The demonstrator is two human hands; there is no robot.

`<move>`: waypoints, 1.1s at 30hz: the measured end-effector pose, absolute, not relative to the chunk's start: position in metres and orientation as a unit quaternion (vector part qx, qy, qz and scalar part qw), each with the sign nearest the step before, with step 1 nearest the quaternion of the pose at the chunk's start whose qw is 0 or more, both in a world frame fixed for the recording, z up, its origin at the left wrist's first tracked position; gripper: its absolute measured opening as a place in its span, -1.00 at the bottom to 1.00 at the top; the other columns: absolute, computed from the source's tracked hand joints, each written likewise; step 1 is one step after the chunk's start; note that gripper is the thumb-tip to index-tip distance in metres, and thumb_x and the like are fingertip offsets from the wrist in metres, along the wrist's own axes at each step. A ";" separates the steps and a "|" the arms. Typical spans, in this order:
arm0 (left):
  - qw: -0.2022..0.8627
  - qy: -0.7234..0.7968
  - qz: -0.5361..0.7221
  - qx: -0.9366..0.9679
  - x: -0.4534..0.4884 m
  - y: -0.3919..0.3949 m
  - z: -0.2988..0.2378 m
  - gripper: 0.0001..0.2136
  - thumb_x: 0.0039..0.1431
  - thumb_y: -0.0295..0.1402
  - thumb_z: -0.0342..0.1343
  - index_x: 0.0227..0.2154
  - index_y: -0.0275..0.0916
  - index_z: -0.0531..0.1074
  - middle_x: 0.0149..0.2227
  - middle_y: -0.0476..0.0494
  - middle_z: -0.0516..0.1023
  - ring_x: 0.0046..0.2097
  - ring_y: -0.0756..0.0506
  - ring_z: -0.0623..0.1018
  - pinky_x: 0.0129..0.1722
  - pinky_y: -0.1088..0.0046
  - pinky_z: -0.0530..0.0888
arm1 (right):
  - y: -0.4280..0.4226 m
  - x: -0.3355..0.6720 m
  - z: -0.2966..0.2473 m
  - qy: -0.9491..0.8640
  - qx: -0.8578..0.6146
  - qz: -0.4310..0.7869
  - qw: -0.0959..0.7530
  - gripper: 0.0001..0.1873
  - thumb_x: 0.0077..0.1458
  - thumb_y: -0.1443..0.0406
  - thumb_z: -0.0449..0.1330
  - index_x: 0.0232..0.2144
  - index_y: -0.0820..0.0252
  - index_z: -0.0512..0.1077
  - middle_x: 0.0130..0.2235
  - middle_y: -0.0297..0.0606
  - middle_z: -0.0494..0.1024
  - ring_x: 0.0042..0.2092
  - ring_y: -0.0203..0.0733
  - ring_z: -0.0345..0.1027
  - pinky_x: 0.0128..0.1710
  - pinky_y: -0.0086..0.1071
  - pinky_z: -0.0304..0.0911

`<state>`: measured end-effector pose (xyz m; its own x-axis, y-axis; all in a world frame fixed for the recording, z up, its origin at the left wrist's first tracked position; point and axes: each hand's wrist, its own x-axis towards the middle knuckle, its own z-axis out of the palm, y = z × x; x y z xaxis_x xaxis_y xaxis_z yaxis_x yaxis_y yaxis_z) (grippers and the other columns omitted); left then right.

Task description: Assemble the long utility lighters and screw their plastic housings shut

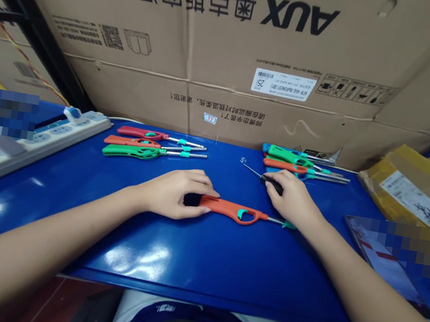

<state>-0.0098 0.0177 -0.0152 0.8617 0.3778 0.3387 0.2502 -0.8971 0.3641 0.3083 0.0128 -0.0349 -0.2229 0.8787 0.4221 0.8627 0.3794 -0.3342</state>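
An orange long-nosed lighter (231, 209) with a teal trigger lies flat on the blue table (191, 256). My left hand (176, 193) is closed round its black butt end. My right hand (293, 199) rests over the lighter's metal nose and grips a small screwdriver (256, 174) with a black handle, its thin tip pointing back and left.
Three lighters (147, 144), red, orange and green, lie at the back left. Several more (301, 161) are piled at the back right. A white power strip (33, 139) sits far left, a yellow padded parcel (418, 200) far right, big cardboard boxes (234, 49) behind.
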 end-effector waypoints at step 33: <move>0.565 0.355 0.379 0.641 0.015 0.010 -0.023 -0.58 0.23 -0.05 0.25 -0.05 -0.30 0.62 -0.19 -0.22 0.70 -0.27 -0.02 0.60 -0.23 0.47 0.56 | -0.027 0.270 0.000 -0.639 -0.479 0.363 0.481 -0.81 0.06 0.22 0.33 -0.27 0.19 0.54 -0.39 -0.33 0.56 -0.60 -0.39 0.33 -0.61 -0.45 0.28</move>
<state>0.0150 0.0098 -0.0229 0.4605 0.8836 0.0854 0.0274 -0.1103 0.9935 0.2702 -0.0269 0.0001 -0.0791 0.9606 0.2665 0.2625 0.2780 -0.9240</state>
